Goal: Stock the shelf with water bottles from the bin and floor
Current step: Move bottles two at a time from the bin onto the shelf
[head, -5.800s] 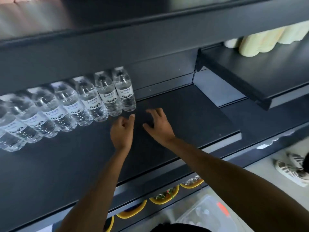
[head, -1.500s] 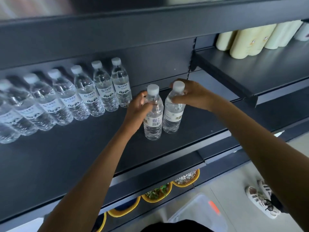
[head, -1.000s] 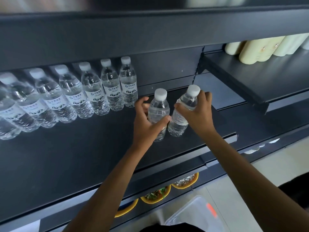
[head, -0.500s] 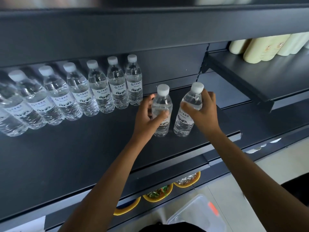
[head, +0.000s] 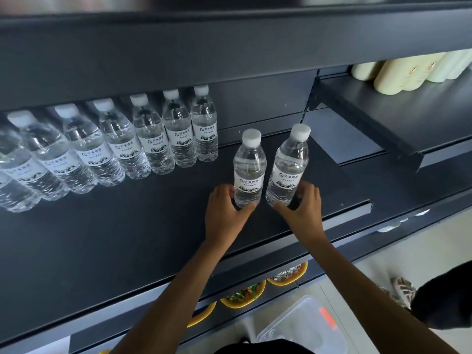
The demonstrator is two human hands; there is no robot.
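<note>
Dark grey metal shelf [head: 127, 241], seen from above and in front. Along its back edge, a row of clear plastic water bottles with white caps and white printed labels [head: 176, 134] runs from the left edge to about the middle, standing shoulder to shoulder; the leftmost ones blur out at the frame edge.

Two more bottles of the same kind stand apart from that row, nearer the shelf's front edge and toward its right end. Left-hand clear bottle [head: 249, 172]: upright, label facing the camera. Right-hand clear bottle [head: 288, 169]: just beside it, cap leaning slightly to the right, a narrow gap between the two.

Left hand [head: 224, 215]: curled round the base of the left-hand bottle, thumb on the near right side, fingers wrapping behind on the left. Right hand [head: 305, 210]: likewise cupped round the base of the right-hand bottle, thumb at the near left, fingers round the right side. Both bottle bases appear to sit on the shelf surface.

Upper right: a second dark shelf section [head: 408, 118] set higher, carrying pale cream bottles [head: 398, 75] at its back.

Below the front edge: yellow-rimmed bowls of food [head: 242, 296] on a lower level. Floor at lower right: a clear plastic bin [head: 301, 325], contents not discernible, and a patterned shoe [head: 401, 290].
</note>
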